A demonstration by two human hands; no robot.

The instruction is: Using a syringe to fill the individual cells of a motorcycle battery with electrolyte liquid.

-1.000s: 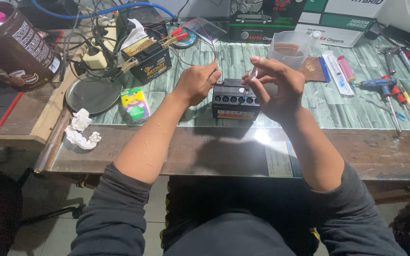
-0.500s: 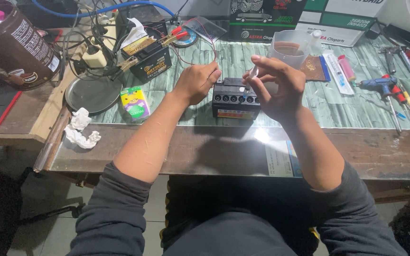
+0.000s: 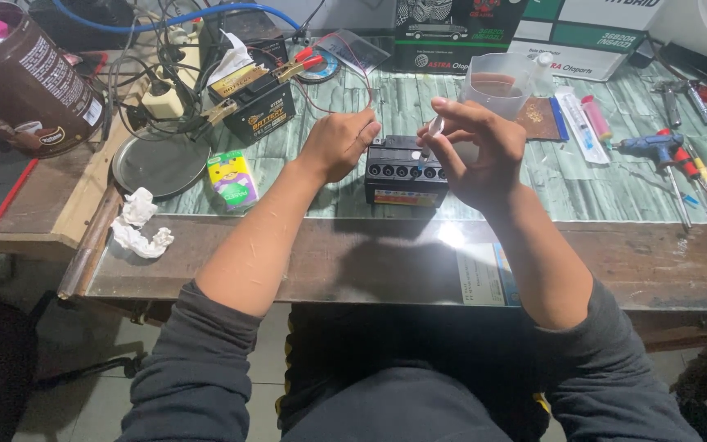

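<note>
A small black battery point(image 3: 399, 173) with a row of round filler holes on top sits on the glass-topped bench. My left hand point(image 3: 339, 142) rests curled against its left top corner, steadying it. My right hand point(image 3: 475, 147) pinches a thin clear syringe point(image 3: 432, 133), tilted, with its tip down over one of the holes near the battery's right end. Just behind my right hand stands a clear plastic measuring cup point(image 3: 497, 82) with dark liquid in it.
A second black battery point(image 3: 257, 102) with clamps and red wires stands at the back left beside a round metal plate point(image 3: 161, 164). A green-yellow packet point(image 3: 234, 180), crumpled tissue point(image 3: 142, 224), a brown can point(image 3: 28, 78), a packaged syringe point(image 3: 581, 124) and screwdrivers point(image 3: 681, 160) lie around.
Almost nothing differs: my right hand with the syringe shifted very slightly over the battery's holes, and my left hand kept its place.
</note>
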